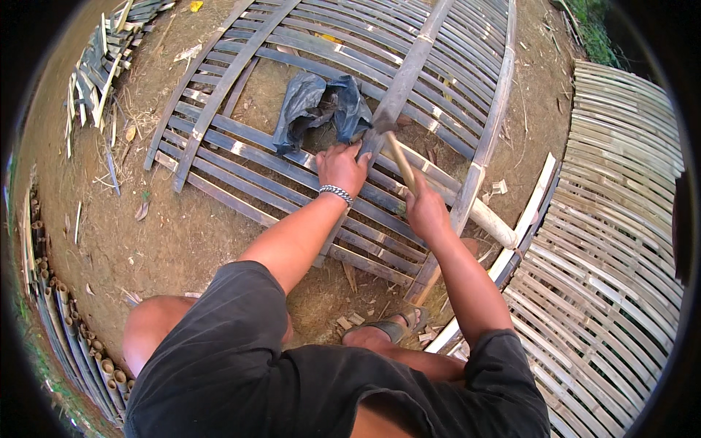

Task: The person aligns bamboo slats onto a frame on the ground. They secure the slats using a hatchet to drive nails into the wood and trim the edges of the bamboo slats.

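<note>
In front of me on the ground lies a panel of dark bamboo slats [292,193], joined by long crosspieces [416,62]. My left hand [342,169], with a chain bracelet at its wrist, is bent around a slat, its thumb against the middle crosspiece. My right hand [427,209] grips the wooden handle of a hammer [401,162]. The hammer's dark head is at the middle crosspiece, just beyond my left fingers; whether it touches is hard to tell. Just past my left hand, a crumpled black plastic bag [301,102] rests on the slats, its opening spread.
A pale slatted bamboo panel [606,241] lies to the right. A thick round bamboo pole [493,223] sticks out from the dark panel's right edge. Split strips [102,69] are heaped at the far left, and bamboo poles [73,328] are stacked at the near left. My sandalled foot [394,327] is by the panel's near edge.
</note>
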### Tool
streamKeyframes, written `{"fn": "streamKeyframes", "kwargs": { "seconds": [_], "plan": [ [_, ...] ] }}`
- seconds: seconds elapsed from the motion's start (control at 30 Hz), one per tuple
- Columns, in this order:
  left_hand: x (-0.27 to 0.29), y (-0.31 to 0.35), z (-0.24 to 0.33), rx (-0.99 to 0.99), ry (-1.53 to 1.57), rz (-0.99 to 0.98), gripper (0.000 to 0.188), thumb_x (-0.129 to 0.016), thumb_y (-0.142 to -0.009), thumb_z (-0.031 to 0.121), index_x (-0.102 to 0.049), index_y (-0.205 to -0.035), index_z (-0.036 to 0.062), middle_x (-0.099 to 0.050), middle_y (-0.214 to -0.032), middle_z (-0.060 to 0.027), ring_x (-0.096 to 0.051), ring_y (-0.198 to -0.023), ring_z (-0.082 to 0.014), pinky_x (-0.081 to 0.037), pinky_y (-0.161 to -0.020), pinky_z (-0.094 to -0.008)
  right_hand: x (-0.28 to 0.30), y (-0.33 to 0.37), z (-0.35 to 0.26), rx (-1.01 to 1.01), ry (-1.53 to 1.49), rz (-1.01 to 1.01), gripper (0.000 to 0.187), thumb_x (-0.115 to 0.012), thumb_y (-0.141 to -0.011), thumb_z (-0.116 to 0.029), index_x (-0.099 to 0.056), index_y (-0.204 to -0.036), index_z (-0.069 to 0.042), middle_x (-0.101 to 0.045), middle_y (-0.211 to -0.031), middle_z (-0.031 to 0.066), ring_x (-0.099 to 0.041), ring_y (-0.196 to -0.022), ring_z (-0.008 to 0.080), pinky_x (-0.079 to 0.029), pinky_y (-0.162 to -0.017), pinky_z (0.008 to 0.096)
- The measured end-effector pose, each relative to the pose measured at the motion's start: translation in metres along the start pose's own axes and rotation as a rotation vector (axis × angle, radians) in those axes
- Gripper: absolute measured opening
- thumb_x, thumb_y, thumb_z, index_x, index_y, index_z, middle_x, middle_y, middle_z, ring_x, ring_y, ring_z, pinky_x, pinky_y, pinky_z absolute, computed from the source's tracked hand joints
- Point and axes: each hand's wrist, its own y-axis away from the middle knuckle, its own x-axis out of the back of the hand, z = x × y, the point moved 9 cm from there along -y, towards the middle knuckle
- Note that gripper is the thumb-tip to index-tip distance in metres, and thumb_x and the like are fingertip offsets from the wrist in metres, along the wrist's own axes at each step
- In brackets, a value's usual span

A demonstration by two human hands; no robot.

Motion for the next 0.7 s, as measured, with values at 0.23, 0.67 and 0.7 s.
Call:
{"fn": "streamKeyframes", "kwargs": {
  "seconds": [0.23,0.67,0.7],
  "plan": [
    [0.002,0.002,-0.006,0.014,0.008,-0.010,0.039,-0.071,-0.090,0.039,-0.076,-0.117,0.0110,-0.074,-0.110,-0.0148,-0.064,-0.109,-0.0321,-0.041,-0.098,-0.0482,0.048,0.022,-0.036,0.286,-0.278,0.503,0.047,-0.059,-0.098,-0.014,-0.046,-0.143,-0.008,-0.067,-0.108,0.0323,-0.065,-0.101,0.0515,-0.052,-0.087,0.0555],
    [0.002,0.001,0.001,-0.004,0.017,0.011,0.036,-0.071,-0.088,0.035,-0.077,-0.115,0.0131,-0.074,-0.104,-0.0116,-0.065,-0.105,-0.0287,-0.039,-0.099,-0.0461,-0.024,0.000,0.014,-0.018,-0.095,0.120,0.043,-0.059,-0.100,-0.019,-0.043,-0.135,0.000,-0.068,-0.099,0.0318,-0.064,-0.091,0.0541,-0.050,-0.079,0.0588],
    [0.001,0.003,-0.003,0.012,0.004,-0.013,0.036,-0.071,-0.088,0.036,-0.077,-0.116,0.0133,-0.074,-0.104,-0.0117,-0.065,-0.104,-0.0286,-0.039,-0.099,-0.0460,-0.040,-0.004,0.023,-0.092,0.030,-0.063,0.043,-0.059,-0.100,-0.019,-0.043,-0.135,0.000,-0.068,-0.100,0.0319,-0.064,-0.092,0.0542,-0.050,-0.079,0.0587]
  ]
}}
